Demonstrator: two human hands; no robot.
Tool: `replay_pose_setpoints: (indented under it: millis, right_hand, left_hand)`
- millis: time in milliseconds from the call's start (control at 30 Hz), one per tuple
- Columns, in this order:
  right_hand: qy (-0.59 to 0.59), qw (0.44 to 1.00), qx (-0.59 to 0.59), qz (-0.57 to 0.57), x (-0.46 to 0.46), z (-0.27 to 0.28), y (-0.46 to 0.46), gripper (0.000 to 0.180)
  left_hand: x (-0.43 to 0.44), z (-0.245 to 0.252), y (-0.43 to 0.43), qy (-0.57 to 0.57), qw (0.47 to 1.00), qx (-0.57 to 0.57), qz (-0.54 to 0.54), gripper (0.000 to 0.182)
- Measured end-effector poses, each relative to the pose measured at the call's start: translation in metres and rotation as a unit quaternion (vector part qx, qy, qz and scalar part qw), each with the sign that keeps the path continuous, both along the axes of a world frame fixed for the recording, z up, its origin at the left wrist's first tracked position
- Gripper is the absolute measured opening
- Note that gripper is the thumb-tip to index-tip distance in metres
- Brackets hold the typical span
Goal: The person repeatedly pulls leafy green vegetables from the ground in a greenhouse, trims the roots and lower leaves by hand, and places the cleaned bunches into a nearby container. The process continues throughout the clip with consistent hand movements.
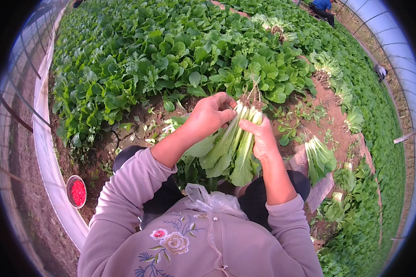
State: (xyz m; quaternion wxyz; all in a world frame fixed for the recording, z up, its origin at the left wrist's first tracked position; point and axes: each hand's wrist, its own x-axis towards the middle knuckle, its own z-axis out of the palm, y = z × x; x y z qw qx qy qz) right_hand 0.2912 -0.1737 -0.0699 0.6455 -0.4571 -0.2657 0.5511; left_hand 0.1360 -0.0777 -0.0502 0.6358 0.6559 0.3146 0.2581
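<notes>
A bunch of pale-stalked leafy greens (225, 152) is held in front of my chest, roots upward and leaves hanging down. My right hand (262, 136) wraps the bunch, its thumb across the white stalks. At the left edge of the bunch, my left hand (213, 111) pinches a stalk near its base between thumb and fingers. Thin roots (253, 93) with soil on them stick up above both hands. Below the leaves a crumpled clear plastic bag (215, 202) rests at my lap.
Dense leafy greens (131, 59) grow ahead. Pulled bunches (320, 157) lie along the right, several farther off. On the left, a bowl of red pieces (78, 192) stands beside white plastic sheeting (50, 149). Another person (321, 8) crouches at the far right.
</notes>
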Motion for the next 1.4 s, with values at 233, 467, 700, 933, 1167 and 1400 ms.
replay_pose_setpoints:
  millis: [233,467,700,933,1167,1400]
  right_hand:
    - [-0.117,0.991,0.049,-0.031,-0.007,0.003,0.004,0.049]
    - [-0.008,1.0,0.01,0.011,0.013,0.008,-0.004,0.041]
    - [-0.025,0.999,0.024,-0.017,0.012,0.005,-0.005,0.041]
    - [-0.044,0.998,0.027,-0.021,0.013,0.005,-0.006,0.043]
    - [-0.04,0.998,0.043,0.006,0.018,0.006,-0.005,0.052]
    - [0.015,0.998,0.065,0.011,0.014,0.006,-0.011,0.045]
  left_hand:
    - [0.01,-0.003,-0.005,0.014,0.997,0.072,0.016,0.019]
    - [0.0,0.011,0.011,0.037,0.996,0.073,0.04,0.014]
    - [-0.008,0.018,-0.002,0.062,0.969,0.239,0.012,0.031]
    - [-0.007,0.016,0.004,0.061,0.973,0.222,0.007,0.025]
    - [-0.02,0.001,0.034,0.211,0.887,0.391,0.123,0.03]
    - [0.012,0.01,-0.034,0.192,0.924,0.329,0.015,0.044]
